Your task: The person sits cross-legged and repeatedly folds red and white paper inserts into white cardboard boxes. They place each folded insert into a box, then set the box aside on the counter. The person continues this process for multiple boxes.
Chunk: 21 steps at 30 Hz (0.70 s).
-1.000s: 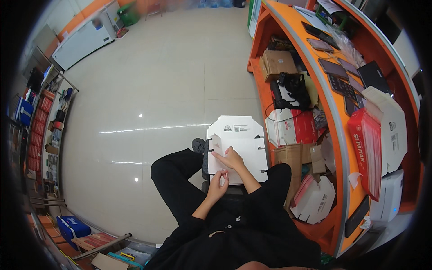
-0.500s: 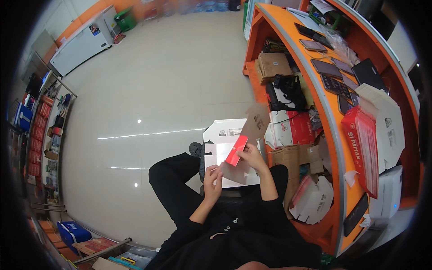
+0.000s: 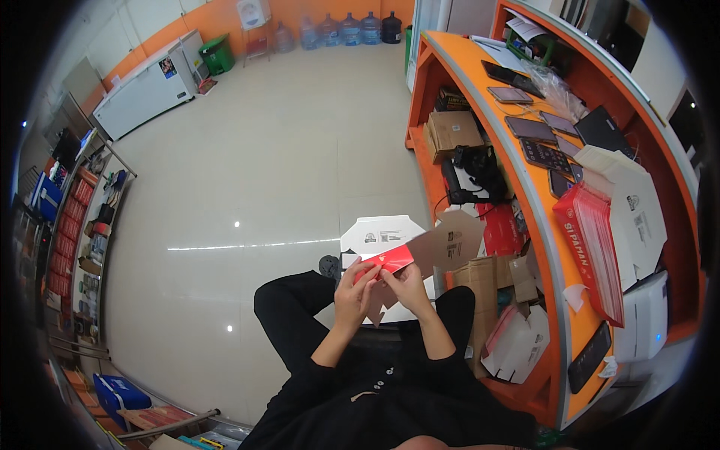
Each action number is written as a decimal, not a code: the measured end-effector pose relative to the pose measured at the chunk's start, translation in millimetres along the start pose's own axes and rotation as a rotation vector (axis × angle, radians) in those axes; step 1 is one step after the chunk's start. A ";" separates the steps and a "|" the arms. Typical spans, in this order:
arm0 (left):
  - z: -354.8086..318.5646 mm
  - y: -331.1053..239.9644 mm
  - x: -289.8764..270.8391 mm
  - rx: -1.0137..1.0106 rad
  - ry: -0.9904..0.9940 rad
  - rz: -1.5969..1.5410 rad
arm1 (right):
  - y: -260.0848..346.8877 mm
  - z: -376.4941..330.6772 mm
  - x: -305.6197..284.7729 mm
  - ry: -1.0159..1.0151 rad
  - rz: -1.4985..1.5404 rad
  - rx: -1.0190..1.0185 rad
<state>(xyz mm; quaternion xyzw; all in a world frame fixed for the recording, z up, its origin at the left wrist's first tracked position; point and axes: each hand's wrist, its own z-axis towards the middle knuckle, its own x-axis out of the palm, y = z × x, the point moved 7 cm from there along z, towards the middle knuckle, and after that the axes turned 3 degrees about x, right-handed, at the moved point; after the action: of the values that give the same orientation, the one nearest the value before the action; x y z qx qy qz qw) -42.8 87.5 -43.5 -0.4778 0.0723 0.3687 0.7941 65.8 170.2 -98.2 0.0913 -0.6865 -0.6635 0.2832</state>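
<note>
Above my lap I hold a cardboard box blank (image 3: 452, 241), partly folded, with a glossy red panel facing up and grey-looking panels spreading right and below. My left hand (image 3: 349, 298) grips the left end of the red panel, fingers closed over its edge. At the panel's lower right edge, my right hand (image 3: 409, 291) pinches the board, its thumb near the left hand's fingers. Underneath lies a white flat blank (image 3: 382, 226) with small dark print, resting over my knees. My hands and the held blank cover its lower part.
An orange counter (image 3: 491, 79) curves along my right, bearing several phones (image 3: 541, 156) and a stack of red-and-white box blanks (image 3: 592, 251). Its lower shelf holds brown cartons (image 3: 454, 133) and loose blanks (image 3: 517, 349). Shelving with red packs (image 3: 66, 225) stands at left.
My left hand has moved up onto the red panel's left end. The held blank has turned, so the red panel lies flatter and the grey panel reaches farther right. The view has tilted up slightly.
</note>
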 end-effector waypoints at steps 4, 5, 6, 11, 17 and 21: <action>6.5 -15.0 -2.3 0.026 0.016 0.049 | 5.5 -11.7 12.8 -0.004 -0.017 -0.003; 7.7 -15.6 -1.1 0.020 0.029 -0.003 | 6.1 -13.3 12.9 -0.007 -0.034 -0.030; 7.4 -14.4 -0.9 0.011 0.039 -0.052 | 8.5 -13.1 12.8 0.006 -0.036 -0.014; 6.9 1.2 -0.7 -0.254 0.282 -0.582 | 49.1 -25.7 5.9 0.140 -0.349 -0.029; 26.7 -22.8 -27.5 -0.118 0.315 -0.216 | 85.5 -32.0 -6.0 0.153 0.125 -0.085; 36.2 -46.4 -41.5 0.039 0.218 0.096 | 110.2 -30.6 -16.2 -0.070 0.269 0.091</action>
<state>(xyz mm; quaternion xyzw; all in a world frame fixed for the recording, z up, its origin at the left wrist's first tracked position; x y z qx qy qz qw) -50.8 82.9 28.0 -0.4954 0.1882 0.3507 0.7721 122.3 163.4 2.3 -0.0121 -0.7313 -0.5906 0.3410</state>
